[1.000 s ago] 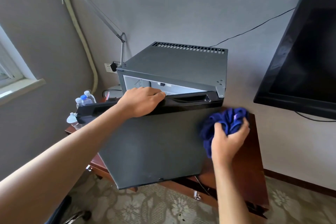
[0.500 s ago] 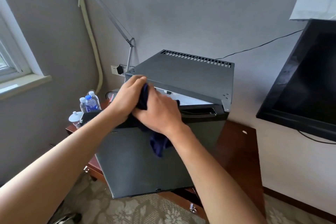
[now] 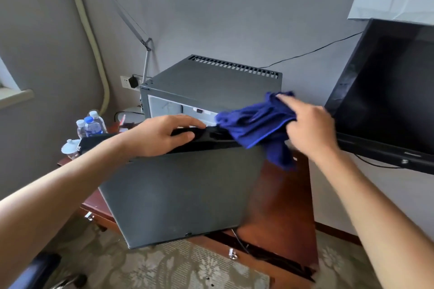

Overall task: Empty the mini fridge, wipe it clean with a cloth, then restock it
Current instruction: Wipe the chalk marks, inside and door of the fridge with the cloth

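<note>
A dark grey mini fridge [image 3: 211, 80] stands on a reddish wooden desk [image 3: 281, 206]. Its door [image 3: 178, 192] is swung open toward me, and a strip of pale interior shows above the door's top edge. My left hand [image 3: 162, 135] rests on the door's black top edge, fingers curled over it. My right hand [image 3: 307, 124] holds a crumpled blue cloth [image 3: 256, 122] against the right end of that edge, near the fridge's front corner. Part of the cloth hangs down past the door. The fridge's inside below the door edge is hidden.
Water bottles [image 3: 90, 125] and a white lidded cup [image 3: 70, 146] stand on the desk to the left of the door. A black TV [image 3: 385, 91] hangs close on the right. A lamp arm [image 3: 131, 21], a wall outlet [image 3: 128, 81] and a patterned carpet [image 3: 164, 267] are also in view.
My right hand has carried the cloth from the left part of the door's top edge to its right end. My left hand stays on the door edge.
</note>
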Motion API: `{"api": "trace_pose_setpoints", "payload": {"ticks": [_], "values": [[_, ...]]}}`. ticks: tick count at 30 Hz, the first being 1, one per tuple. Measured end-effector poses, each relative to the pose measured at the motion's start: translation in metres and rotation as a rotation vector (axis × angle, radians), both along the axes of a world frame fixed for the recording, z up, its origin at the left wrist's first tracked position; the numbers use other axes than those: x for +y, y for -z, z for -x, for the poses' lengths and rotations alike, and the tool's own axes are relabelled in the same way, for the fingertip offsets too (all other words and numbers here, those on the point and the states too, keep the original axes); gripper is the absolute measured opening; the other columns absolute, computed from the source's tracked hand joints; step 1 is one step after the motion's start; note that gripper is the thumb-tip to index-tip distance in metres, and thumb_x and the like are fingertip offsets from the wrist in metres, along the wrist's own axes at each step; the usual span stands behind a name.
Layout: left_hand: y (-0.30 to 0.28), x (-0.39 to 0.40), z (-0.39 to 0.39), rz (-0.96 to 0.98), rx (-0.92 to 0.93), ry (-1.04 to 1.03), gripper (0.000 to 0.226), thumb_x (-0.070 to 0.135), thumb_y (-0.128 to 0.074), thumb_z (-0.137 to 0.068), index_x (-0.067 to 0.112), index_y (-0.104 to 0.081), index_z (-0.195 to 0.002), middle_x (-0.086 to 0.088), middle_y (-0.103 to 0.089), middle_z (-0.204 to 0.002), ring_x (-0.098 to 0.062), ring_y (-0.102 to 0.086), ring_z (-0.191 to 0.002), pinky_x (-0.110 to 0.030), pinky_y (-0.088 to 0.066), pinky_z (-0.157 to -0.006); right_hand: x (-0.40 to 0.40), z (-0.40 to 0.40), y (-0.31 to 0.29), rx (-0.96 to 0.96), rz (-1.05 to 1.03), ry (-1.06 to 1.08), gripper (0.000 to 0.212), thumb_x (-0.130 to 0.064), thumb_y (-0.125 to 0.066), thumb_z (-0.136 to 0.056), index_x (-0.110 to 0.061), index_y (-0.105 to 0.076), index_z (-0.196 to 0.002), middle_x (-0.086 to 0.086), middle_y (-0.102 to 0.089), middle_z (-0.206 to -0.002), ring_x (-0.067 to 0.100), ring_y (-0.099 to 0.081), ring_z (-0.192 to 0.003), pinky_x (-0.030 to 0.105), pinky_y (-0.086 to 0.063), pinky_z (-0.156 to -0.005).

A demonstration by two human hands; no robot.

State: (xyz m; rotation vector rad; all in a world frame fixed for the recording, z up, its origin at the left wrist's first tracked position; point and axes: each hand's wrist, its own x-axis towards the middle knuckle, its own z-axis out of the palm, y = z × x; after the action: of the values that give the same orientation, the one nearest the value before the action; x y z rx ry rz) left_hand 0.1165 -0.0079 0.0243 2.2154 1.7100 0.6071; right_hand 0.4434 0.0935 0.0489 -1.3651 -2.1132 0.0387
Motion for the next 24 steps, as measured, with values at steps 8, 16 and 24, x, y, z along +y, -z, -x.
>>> {"api": "trace_pose_setpoints", "payload": {"ticks": [8,16,24], "values": [[-0.004,0.001,-0.017,-0.011,0.407,-0.123,0.066,0.08,-0.039,-0.091,0.048,-0.037,-0.149,0.015,-0.057,-0.146,-0.022,-0.056,-0.131,-0.041,-0.046,-0.095,-0.023,0.079,0.026,0.026,-0.003,-0.475,0.058,-0.035,-0.047,-0.075,-0.02,-0.071,-0.126,-0.002,-0.069,-0.127,0.021,-0.06,-0.122,0.03,-0.044,-0.104],[0.0,-0.004,0.001,-0.2,-0.252,-0.066,0.07,0.043,-0.068,-0.089,0.024,-0.039,-0.15,0.007,-0.054,-0.142,-0.005,-0.056,-0.127,-0.022,-0.043,-0.104,-0.031,0.135,0.015,0.301,0.407,-0.639,0.053,-0.033,-0.064,-0.086,-0.026,-0.056,-0.138,-0.009,-0.066,-0.13,0.005,-0.06,-0.122,0.031,-0.045,-0.106],[0.005,0.004,0.004,-0.447,-0.27,-0.271,0.032,0.001,-0.048,-0.083,0.007,-0.071,-0.106,-0.006,-0.075,-0.089,-0.025,-0.069,-0.084,-0.034,-0.052,-0.077,-0.064,0.132,0.049,0.126,0.022,-0.486,0.081,-0.04,-0.083,-0.082,-0.015,-0.043,-0.148,0.002,-0.049,-0.143,0.02,-0.046,-0.133,0.031,-0.039,-0.109]]}}
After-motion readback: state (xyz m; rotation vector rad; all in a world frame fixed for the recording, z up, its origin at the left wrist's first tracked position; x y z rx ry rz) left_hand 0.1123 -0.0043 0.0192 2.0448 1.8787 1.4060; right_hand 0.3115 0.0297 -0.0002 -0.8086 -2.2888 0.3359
